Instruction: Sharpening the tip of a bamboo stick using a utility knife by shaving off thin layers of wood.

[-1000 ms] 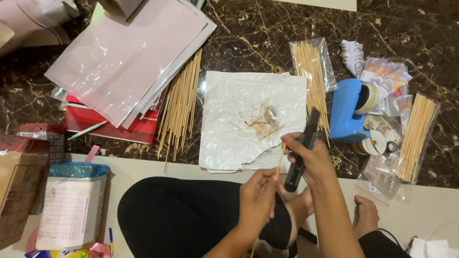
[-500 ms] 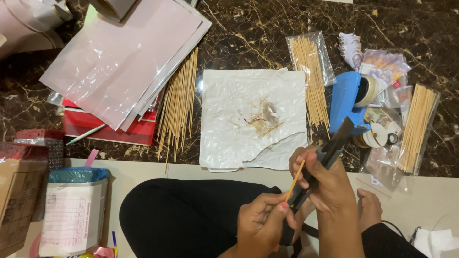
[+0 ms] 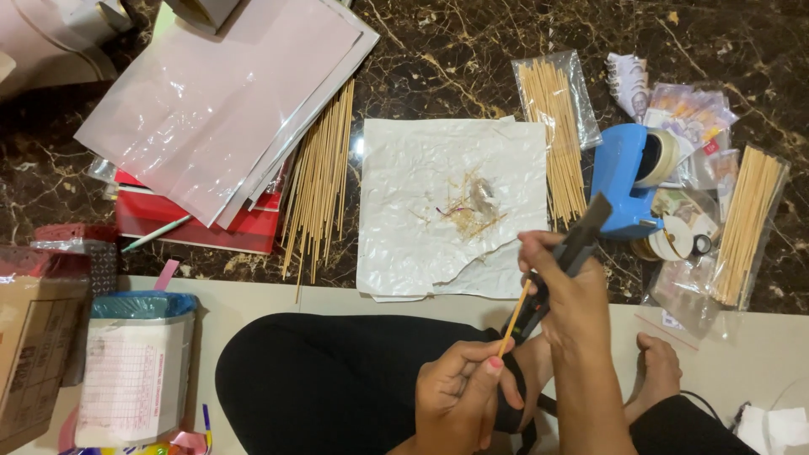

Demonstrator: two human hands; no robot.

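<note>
My right hand grips a black tool with long handles, held over my lap. My left hand pinches a thin wooden skewer whose upper end meets the tool. Ahead on the dark marble floor lies a crumpled white sheet with a small heap of shavings and scraps in its middle. A loose bundle of wooden skewers lies left of the sheet, and a clear bag of skewers lies right of it.
A blue tape dispenser with tape rolls stands at the right, beside another bag of skewers and banknotes. Pink plastic sheets over red folders lie at the left. A small bin with a blue liner stands at lower left.
My right hand with the black tool has drawn back from over the white sheet towards my lap. My left hand has brought the skewer up to the tool.
</note>
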